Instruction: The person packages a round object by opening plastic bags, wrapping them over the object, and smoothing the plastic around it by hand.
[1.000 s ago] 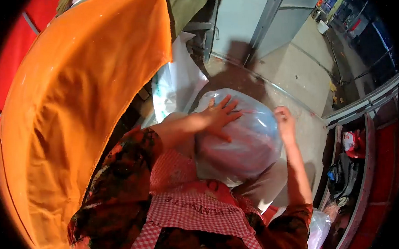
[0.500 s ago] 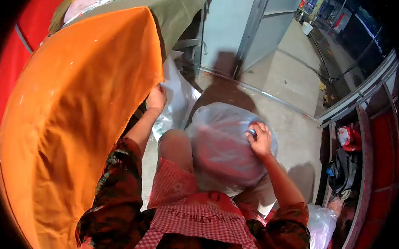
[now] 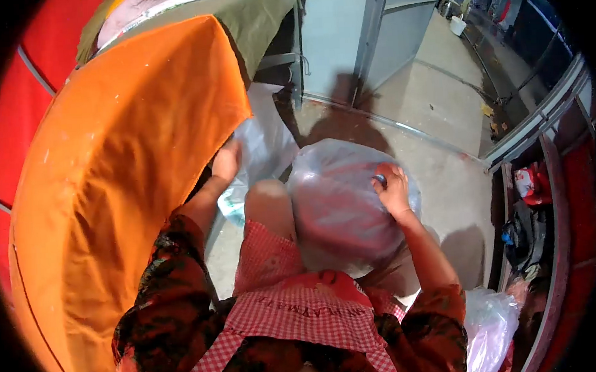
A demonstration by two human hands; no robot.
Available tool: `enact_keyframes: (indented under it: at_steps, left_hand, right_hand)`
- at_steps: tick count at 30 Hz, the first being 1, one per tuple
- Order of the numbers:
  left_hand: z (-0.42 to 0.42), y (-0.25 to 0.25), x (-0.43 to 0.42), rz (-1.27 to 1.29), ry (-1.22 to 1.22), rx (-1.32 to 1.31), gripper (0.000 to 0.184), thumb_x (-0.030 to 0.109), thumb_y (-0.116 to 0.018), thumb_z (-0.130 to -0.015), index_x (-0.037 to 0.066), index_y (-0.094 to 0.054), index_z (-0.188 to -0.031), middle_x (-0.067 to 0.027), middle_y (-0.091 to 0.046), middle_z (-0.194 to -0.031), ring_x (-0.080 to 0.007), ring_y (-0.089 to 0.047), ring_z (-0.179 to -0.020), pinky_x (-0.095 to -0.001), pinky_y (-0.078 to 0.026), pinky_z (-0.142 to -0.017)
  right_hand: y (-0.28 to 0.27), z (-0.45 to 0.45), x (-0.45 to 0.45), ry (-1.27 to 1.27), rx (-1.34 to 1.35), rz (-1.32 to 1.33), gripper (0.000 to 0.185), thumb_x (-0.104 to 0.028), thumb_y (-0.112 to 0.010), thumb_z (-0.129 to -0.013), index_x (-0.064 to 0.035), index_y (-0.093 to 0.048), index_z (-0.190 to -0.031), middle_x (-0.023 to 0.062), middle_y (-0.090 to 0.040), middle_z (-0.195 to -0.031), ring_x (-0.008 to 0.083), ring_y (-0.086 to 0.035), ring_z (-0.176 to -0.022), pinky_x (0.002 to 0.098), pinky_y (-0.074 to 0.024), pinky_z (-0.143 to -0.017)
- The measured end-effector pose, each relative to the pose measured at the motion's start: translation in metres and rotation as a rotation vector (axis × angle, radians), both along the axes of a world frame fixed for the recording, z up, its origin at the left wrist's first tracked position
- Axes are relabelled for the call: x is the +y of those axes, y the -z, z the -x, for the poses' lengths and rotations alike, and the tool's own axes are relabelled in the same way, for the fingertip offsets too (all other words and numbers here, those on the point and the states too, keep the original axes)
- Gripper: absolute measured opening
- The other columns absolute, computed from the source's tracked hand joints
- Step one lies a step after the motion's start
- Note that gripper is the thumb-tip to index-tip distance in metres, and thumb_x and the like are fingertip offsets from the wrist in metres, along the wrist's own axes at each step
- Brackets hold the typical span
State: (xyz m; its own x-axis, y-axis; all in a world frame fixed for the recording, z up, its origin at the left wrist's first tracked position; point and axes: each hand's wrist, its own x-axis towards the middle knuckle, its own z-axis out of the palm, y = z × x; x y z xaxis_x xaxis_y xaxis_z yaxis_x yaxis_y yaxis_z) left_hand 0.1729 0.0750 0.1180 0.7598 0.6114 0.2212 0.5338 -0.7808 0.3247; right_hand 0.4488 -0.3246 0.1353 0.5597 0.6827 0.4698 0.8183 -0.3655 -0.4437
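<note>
A large orange cloth (image 3: 130, 140) hangs over the work surface on the left, its pointed corner toward the middle. My left hand (image 3: 227, 160) is at the cloth's lower edge, just below that corner. Its fingers are partly hidden and slightly blurred, so their grip does not show. Over a big, full plastic bag (image 3: 339, 217) with reddish contents, my right hand (image 3: 394, 187) is curled round a small shiny metallic object (image 3: 379, 180), too small to name. The bag stands upright in front of my knees.
Olive cloth (image 3: 264, 28) lies behind the orange one. White plastic sheeting (image 3: 263, 141) hangs beside my left knee. A grey door (image 3: 398, 35) stands ahead. To the right are a rack (image 3: 555, 201) with odds and ends and another plastic bag (image 3: 490, 330).
My left hand has moved slightly down and left, away from the cloth's corner. My right hand keeps its curled grip over the bag. The view has shifted a little.
</note>
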Motion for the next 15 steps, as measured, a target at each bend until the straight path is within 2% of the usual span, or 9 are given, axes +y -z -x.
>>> enact_keyframes:
  at_steps: [3, 7, 11, 15]
  left_hand:
    - [0.052, 0.055, -0.043, 0.243, 0.086, 0.273, 0.016, 0.019, -0.054, -0.090, 0.007, -0.060, -0.100, -0.0212, -0.058, -0.090, -0.0413, -0.056, -0.085, -0.0483, -0.046, -0.076]
    - [0.169, 0.125, -0.134, 0.593, 0.085, 0.535, 0.014, 0.021, -0.056, -0.090, 0.008, -0.059, -0.094, -0.0158, -0.055, -0.084, -0.0347, -0.053, -0.079, -0.0433, -0.043, -0.071]
    - [0.279, 0.146, -0.184, 0.823, -0.052, 0.700, 0.014, 0.023, -0.057, -0.089, 0.009, -0.058, -0.089, -0.0105, -0.052, -0.078, -0.0281, -0.050, -0.073, -0.0384, -0.041, -0.065]
    - [0.320, 0.135, -0.200, 0.901, -0.262, 0.582, 0.016, 0.025, -0.059, -0.089, 0.010, -0.057, -0.084, -0.0052, -0.049, -0.072, -0.0215, -0.047, -0.067, -0.0335, -0.039, -0.060]
  right_hand:
    - [0.010, -0.003, -0.005, -0.046, -0.024, -0.042, 0.020, -0.017, -0.071, -0.074, -0.0116, -0.062, -0.091, 0.0057, -0.061, -0.101, 0.0318, -0.055, -0.098, 0.0445, -0.0418, -0.084]
    - [0.008, -0.007, 0.000, 0.001, -0.050, -0.090, 0.019, -0.016, -0.070, -0.072, -0.0102, -0.062, -0.088, 0.0073, -0.061, -0.098, 0.0322, -0.056, -0.095, 0.0455, -0.0447, -0.081]
    - [0.008, -0.006, 0.001, -0.035, -0.031, -0.062, 0.018, -0.017, -0.069, -0.072, -0.0110, -0.061, -0.088, 0.0061, -0.061, -0.098, 0.0322, -0.056, -0.095, 0.0454, -0.0439, -0.082]
    - [0.006, -0.006, 0.001, -0.029, -0.010, -0.043, 0.019, -0.019, -0.069, -0.073, -0.0130, -0.061, -0.089, 0.0052, -0.060, -0.098, 0.0317, -0.055, -0.095, 0.0459, -0.0432, -0.082]
